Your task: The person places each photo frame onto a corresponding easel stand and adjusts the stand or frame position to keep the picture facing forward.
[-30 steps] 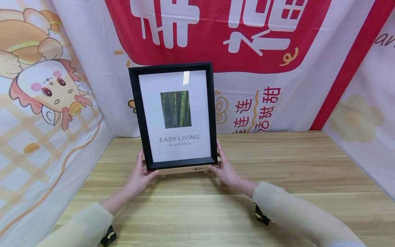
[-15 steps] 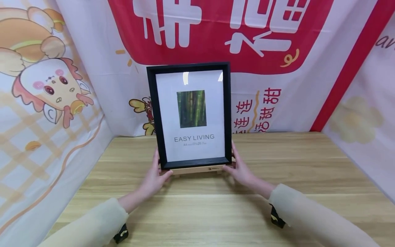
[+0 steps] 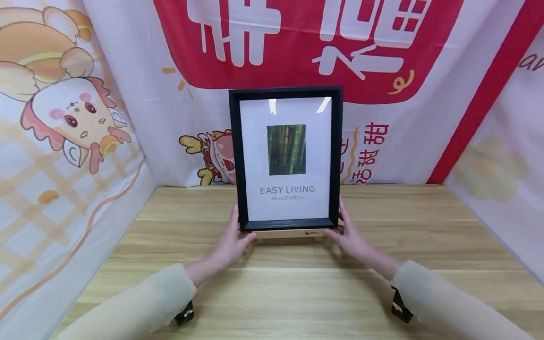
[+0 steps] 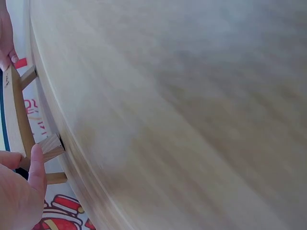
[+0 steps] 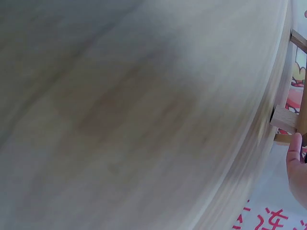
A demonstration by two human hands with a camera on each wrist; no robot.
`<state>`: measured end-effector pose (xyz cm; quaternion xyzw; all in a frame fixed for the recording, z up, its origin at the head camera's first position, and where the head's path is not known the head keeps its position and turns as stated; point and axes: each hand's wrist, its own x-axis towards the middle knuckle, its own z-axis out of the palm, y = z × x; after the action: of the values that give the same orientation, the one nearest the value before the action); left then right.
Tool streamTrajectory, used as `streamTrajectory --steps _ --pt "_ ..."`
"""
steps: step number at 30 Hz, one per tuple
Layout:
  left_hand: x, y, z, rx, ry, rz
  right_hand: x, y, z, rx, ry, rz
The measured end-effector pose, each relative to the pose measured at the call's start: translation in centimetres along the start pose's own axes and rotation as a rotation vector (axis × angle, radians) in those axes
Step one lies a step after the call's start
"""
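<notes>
A black picture frame (image 3: 286, 205) with a bamboo print and the words EASY LIVING stands upright on the front ledge of a wooden easel (image 3: 289, 234). My left hand (image 3: 231, 242) holds the lower left corner, thumb on the ledge and fingers round behind the frame's side. At the lower right corner my right hand (image 3: 352, 240) grips the same way. Short easel legs reach down to the table in the left wrist view, beside my left hand (image 4: 21, 196). An easel leg (image 5: 285, 119) also shows near my right thumb in the right wrist view.
The wood-grain table (image 3: 293, 293) spreads in front of the easel and to both sides. Behind it hangs a white and red printed cloth (image 3: 204, 61). More printed cloth (image 3: 123, 198) closes the left side, and another white cloth (image 3: 488, 141) the right.
Both hands have slid the easel and frame together to the right, from left of the table's middle to about its centre. The frame now faces more squarely forward. The grip is unchanged.
</notes>
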<state>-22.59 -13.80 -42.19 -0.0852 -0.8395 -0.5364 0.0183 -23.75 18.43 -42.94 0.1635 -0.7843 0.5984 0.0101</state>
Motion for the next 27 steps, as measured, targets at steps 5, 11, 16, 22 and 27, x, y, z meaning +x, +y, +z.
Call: streamTrajectory --steps 5,11,16,22,27 --pt "0.4 0.3 0.8 0.012 -0.012 0.024 -0.6 0.1 -0.8 -0.025 0.007 0.013" --pt "0.8 0.5 1.2 0.016 -0.032 0.005 -1.0 0.2 -1.3 -0.038 0.021 0.017" --pt "1.1 0.6 1.3 0.007 -0.05 0.005 -1.5 0.1 -1.3 -0.039 0.036 0.011" --pt "1.2 0.6 1.4 -0.013 -0.044 0.021 -1.9 -0.1 -1.1 -0.063 0.049 0.01" --pt "1.2 0.7 1.4 -0.045 -0.04 0.018 -1.8 -0.1 -1.0 -0.066 0.053 -0.006"
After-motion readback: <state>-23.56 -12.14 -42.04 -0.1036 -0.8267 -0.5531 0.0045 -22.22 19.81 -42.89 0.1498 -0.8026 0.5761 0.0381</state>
